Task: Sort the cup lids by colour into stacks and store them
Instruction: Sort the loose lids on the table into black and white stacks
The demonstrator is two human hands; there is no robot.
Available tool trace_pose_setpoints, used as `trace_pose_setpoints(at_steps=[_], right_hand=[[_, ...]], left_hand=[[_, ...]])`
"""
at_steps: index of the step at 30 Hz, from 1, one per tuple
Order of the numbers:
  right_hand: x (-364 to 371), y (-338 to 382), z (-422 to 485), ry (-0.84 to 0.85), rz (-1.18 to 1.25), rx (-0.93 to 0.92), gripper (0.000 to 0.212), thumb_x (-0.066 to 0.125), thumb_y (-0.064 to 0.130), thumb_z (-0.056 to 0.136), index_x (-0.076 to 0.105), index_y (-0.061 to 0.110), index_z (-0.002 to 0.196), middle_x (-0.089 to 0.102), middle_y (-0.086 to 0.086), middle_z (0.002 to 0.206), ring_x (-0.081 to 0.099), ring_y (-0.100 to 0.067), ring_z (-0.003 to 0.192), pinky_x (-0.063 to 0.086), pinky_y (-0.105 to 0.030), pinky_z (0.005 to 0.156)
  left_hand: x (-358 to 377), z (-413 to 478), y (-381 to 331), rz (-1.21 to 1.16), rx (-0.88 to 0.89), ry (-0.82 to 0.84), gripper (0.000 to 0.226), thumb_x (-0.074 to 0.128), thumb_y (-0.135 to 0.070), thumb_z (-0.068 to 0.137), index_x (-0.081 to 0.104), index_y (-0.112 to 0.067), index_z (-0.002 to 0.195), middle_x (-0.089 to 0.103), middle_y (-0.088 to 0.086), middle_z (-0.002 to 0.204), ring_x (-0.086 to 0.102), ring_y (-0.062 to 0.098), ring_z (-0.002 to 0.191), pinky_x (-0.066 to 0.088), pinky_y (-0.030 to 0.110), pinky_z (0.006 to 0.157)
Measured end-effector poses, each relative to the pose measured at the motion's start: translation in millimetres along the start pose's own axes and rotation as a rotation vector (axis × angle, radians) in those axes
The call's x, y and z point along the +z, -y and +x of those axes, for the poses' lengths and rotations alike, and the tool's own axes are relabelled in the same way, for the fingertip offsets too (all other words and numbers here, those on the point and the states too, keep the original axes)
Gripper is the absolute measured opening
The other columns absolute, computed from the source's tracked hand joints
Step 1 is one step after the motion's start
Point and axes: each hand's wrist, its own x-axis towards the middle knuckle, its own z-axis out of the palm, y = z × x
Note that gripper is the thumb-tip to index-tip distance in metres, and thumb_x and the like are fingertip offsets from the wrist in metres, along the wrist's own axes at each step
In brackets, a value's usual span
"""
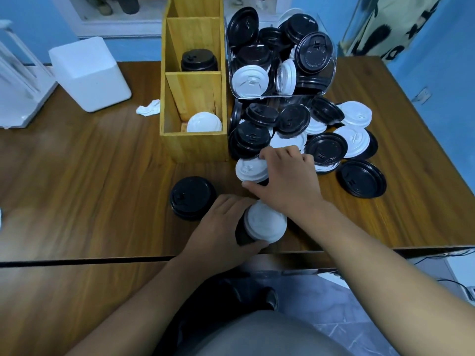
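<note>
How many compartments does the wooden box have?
3, in a row: the far compartment, contents hidden; the middle compartment with black lids; the near compartment with white lids.

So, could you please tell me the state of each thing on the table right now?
Left hand: grips a tilted stack, white on top, dark beneath.
Right hand: curled round a white lid at the pile edge.
Black stack: upright on the table, untouched.
Rack: upright; black lids in middle slot, white lids in front.
Tub: on its side, lids spilling out.
Pile: mixed colours, unsorted.
</note>
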Motion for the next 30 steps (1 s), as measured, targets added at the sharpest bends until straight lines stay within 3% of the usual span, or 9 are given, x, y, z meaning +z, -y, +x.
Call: trace_pose_setpoints(at_steps=[6, 13, 18, 20, 24, 27, 30], right_hand=[[-25, -6, -16, -0.035, 0.146, 0.048, 0.059, 0.065, 0.070, 0.077, 0.052, 0.027, 0.115, 0.058, 0.010, 0.103, 0.048, -0.021, 0.116, 0.030, -0.039, 0.097], [-40, -58, -101, -0.104, 0.236, 0.208, 0.063, 0.073, 0.067, 0.072, 0.053, 0.032, 0.120, 0.053, 0.020, 0.107, 0.051, -0.020, 0.113, 0.038, -0.043, 0.095], [-4, -72, -141, -0.075, -0.048, 0.343, 0.082, 0.055, 0.081, 0.074, 0.056, 0.018, 0.127, 0.058, -0.003, 0.107, 0.050, -0.031, 0.105, 0.038, -0.045, 0.082], [0, -72, -143, -0.078, 0.005, 0.281, 0.084, 0.057, 0.078, 0.075, 0.054, 0.019, 0.134, 0.054, -0.004, 0.120, 0.048, -0.030, 0.114, 0.040, -0.047, 0.085], [-7, -84, -136, -0.002, 0.356, 0.061, 0.073, 0.079, 0.041, 0.081, 0.048, 0.024, 0.145, 0.043, 0.006, 0.150, 0.034, -0.018, 0.139, 0.037, -0.039, 0.109], [-5, -93, -128, 0.047, 0.357, -0.007, 0.066, 0.080, 0.036, 0.080, 0.052, 0.027, 0.139, 0.051, 0.010, 0.142, 0.038, -0.014, 0.132, 0.044, -0.041, 0.107], [-8, -89, -119, 0.023, 0.426, 0.001, 0.064, 0.081, 0.047, 0.077, 0.055, 0.028, 0.132, 0.053, 0.014, 0.132, 0.042, -0.009, 0.126, 0.042, -0.032, 0.105]], left_hand=[[-2, 1, 1, -0.001, -0.017, 0.013, 0.072, 0.080, -0.057, 0.076, 0.057, -0.021, 0.133, 0.059, -0.011, 0.127, 0.049, 0.010, 0.121, 0.042, 0.028, 0.103], [0, 1, 0, 0.003, -0.028, -0.001, 0.072, 0.081, -0.057, 0.075, 0.056, -0.022, 0.133, 0.057, -0.013, 0.129, 0.048, 0.009, 0.122, 0.041, 0.025, 0.103], [2, 2, -2, 0.021, -0.037, -0.008, 0.072, 0.080, -0.059, 0.075, 0.056, -0.021, 0.130, 0.058, -0.012, 0.127, 0.047, 0.009, 0.120, 0.040, 0.024, 0.103], [2, 2, -3, 0.025, -0.034, -0.005, 0.071, 0.080, -0.059, 0.075, 0.056, -0.021, 0.130, 0.057, -0.012, 0.127, 0.047, 0.009, 0.120, 0.039, 0.023, 0.103], [2, 2, -4, 0.025, -0.038, 0.001, 0.075, 0.081, -0.058, 0.073, 0.054, -0.020, 0.132, 0.057, -0.011, 0.128, 0.047, 0.011, 0.122, 0.040, 0.027, 0.104], [1, 1, -4, 0.022, -0.034, 0.011, 0.078, 0.082, -0.056, 0.072, 0.052, -0.020, 0.134, 0.056, -0.011, 0.130, 0.046, 0.012, 0.124, 0.042, 0.031, 0.105], [1, 1, -3, 0.031, -0.047, 0.027, 0.082, 0.082, -0.057, 0.071, 0.050, -0.021, 0.137, 0.055, -0.012, 0.132, 0.044, 0.012, 0.126, 0.042, 0.034, 0.106]])
